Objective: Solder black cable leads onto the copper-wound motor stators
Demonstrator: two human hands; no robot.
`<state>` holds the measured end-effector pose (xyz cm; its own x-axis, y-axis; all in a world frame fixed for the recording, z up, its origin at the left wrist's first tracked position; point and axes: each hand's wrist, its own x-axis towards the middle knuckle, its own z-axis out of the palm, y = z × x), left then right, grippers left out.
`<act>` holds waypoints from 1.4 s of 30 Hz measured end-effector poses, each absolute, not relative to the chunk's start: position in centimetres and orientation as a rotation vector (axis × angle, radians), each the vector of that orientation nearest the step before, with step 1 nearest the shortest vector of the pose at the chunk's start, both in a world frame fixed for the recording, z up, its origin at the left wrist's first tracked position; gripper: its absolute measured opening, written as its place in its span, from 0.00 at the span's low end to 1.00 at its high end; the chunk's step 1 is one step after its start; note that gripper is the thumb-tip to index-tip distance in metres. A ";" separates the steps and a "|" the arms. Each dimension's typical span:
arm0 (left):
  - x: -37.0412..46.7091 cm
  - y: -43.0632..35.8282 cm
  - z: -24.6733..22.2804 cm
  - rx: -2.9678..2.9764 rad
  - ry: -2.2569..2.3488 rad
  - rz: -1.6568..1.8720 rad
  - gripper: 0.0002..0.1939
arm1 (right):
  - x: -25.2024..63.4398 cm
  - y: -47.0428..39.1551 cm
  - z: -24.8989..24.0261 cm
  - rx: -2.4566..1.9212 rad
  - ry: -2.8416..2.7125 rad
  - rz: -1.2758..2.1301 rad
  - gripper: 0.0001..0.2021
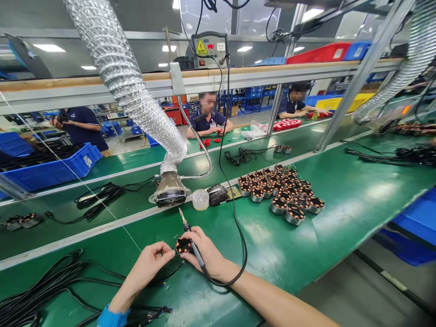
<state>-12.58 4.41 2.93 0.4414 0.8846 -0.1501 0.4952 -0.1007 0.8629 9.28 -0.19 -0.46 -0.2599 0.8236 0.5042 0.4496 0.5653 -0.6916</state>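
Note:
My right hand [207, 254] holds a soldering iron [193, 243] across the palm, its tip pointing up and away. Between the thumb and forefinger of that same hand is a small round motor stator [183, 245] with copper windings. My left hand [151, 264] is closed in a pinch at the stator's left edge; whatever its fingertips hold is too small to make out. Black cables [41, 286] with stripped, coloured ends lie below and left of that hand. A blue band circles the left wrist.
Many stators [279, 190] cluster at the right. Ahead stand a fume hood [169, 188] on a foil duct, a round tub [200, 200] and a dark holder [218, 194]. The soldering station [210, 49] sits on the shelf; its cord [235, 200] hangs down. Co-workers sit opposite.

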 end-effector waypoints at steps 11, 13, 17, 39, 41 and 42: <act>-10.1 4.9 2.8 1.524 1.241 0.675 0.28 | 9.2 0.1 -0.1 -1.033 -1.873 0.576 0.21; -9.5 5.0 2.6 1.462 1.235 0.691 0.29 | 9.1 0.2 -0.2 -1.028 -1.865 0.589 0.21; -10.1 5.0 2.6 1.477 1.244 0.681 0.27 | 9.1 0.3 -0.2 -1.024 -1.866 0.594 0.22; -12.2 4.3 3.2 1.107 0.943 0.469 0.14 | 8.9 0.7 -0.4 -0.995 -1.834 0.599 0.20; -12.0 4.3 2.9 0.981 0.890 0.493 0.15 | 8.9 0.7 -0.4 -0.989 -1.828 0.607 0.19; -11.7 4.4 2.8 0.935 0.868 0.508 0.16 | 8.8 0.7 -0.4 -0.983 -1.823 0.610 0.19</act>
<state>-11.74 4.36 2.78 0.5692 0.7084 -0.4173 -0.0171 0.5176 0.8554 8.84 0.74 -0.40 -0.2326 0.8330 0.5020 0.3629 0.5532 -0.7498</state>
